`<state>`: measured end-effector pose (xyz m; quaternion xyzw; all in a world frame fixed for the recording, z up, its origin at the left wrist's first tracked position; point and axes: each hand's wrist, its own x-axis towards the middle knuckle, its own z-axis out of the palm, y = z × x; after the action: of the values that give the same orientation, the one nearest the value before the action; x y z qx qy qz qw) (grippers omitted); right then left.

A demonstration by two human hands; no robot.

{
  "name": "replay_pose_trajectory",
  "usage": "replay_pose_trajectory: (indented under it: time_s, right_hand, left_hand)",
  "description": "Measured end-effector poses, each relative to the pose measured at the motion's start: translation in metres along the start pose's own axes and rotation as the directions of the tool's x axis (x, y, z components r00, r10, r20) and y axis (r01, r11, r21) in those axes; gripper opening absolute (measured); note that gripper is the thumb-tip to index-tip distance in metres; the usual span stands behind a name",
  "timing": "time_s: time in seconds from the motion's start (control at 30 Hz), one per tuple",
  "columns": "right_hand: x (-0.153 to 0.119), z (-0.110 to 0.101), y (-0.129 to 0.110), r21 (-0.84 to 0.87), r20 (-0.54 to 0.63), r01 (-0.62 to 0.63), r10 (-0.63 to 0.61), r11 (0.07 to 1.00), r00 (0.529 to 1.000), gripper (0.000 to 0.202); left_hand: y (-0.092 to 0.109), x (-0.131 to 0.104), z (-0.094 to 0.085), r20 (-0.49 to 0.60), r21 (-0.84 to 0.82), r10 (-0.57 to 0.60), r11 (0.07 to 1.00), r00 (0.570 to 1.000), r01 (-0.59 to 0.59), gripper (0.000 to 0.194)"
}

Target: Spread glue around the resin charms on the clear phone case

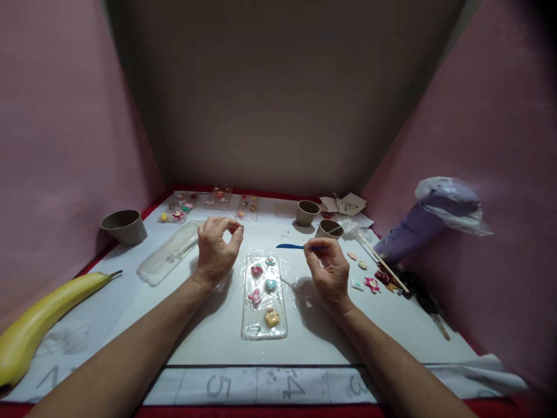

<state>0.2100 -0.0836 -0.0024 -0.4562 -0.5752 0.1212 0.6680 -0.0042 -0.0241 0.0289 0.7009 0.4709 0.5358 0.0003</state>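
Note:
A clear phone case (264, 313) lies upright before me, coated in something glossy, with several small charms on it, including a pink bunny (255, 297) and a yellow toast-like piece (272, 317). To its upper left, my left hand (219, 248) is raised with thumb and forefinger pinched; whatever may be between the tips is too small to name. My right hand (327, 268), right of the case, grips a blue spatula (289, 247) whose blade points left above the case's top edge.
Loose charms (372, 284) lie at the right beside a wooden stick (383, 261) and a purple bag (409, 226). Cups (308, 213) stand at the back and a grey cup (125, 227) at the left. A banana (47, 313) and a plastic tray (169, 252) are leftward.

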Motion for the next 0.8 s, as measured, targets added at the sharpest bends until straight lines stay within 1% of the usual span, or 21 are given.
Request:
replay_pose_trajectory:
  time_s: [0.17, 0.23, 0.3, 0.43, 0.53, 0.63, 0.73, 0.8]
  right_hand:
    - [0.001, 0.0015, -0.0066, 0.034, -0.027, -0.03, 0.031, 0.999, 0.999, 0.037]
    - [0.0019, 0.002, -0.008, 0.071, -0.037, -0.047, 0.049, 0.996, 0.998, 0.043]
    - [0.0031, 0.0018, -0.0076, 0.123, -0.045, -0.071, 0.077, 0.99, 0.996, 0.04]
    - [0.0063, -0.0004, -0.0032, 0.195, -0.064, -0.127, 0.142, 0.973, 0.988, 0.023]
    - [0.0075, -0.0021, 0.0004, 0.188, -0.077, -0.101, 0.117, 0.977, 0.99, 0.02]
    - [0.0071, -0.0018, 0.0012, 0.164, -0.085, -0.069, 0.083, 0.984, 0.993, 0.028]
    - [0.0064, -0.0002, -0.0007, 0.17, -0.085, -0.097, 0.113, 0.981, 0.99, 0.039]
    - [0.0067, 0.0008, -0.0015, 0.19, -0.08, -0.127, 0.144, 0.974, 0.986, 0.04]
  left_hand:
    - [0.0002, -0.0014, 0.0006, 0.062, 0.004, 0.017, 1.0, 0.998, -0.017, 0.008]
    - [0.0006, -0.0018, 0.0005, 0.091, 0.009, 0.005, 1.0, 0.996, -0.006, 0.008]
    - [0.0008, -0.0022, 0.0005, 0.105, 0.008, 0.0, 1.0, 0.994, -0.001, 0.008]
    - [0.0006, -0.0026, 0.0013, 0.126, 0.004, 0.0, 1.0, 0.992, -0.001, 0.009]
    - [0.0, -0.0025, 0.0019, 0.138, 0.002, -0.004, 1.0, 0.99, 0.004, 0.01]
    - [-0.0008, -0.0025, 0.002, 0.137, 0.001, 0.003, 1.0, 0.991, -0.003, 0.01]
    - [-0.0011, -0.0027, 0.002, 0.14, 0.0, 0.006, 1.0, 0.99, -0.006, 0.009]
    - [-0.0009, -0.0029, 0.002, 0.146, -0.003, 0.005, 1.0, 0.989, -0.005, 0.01]
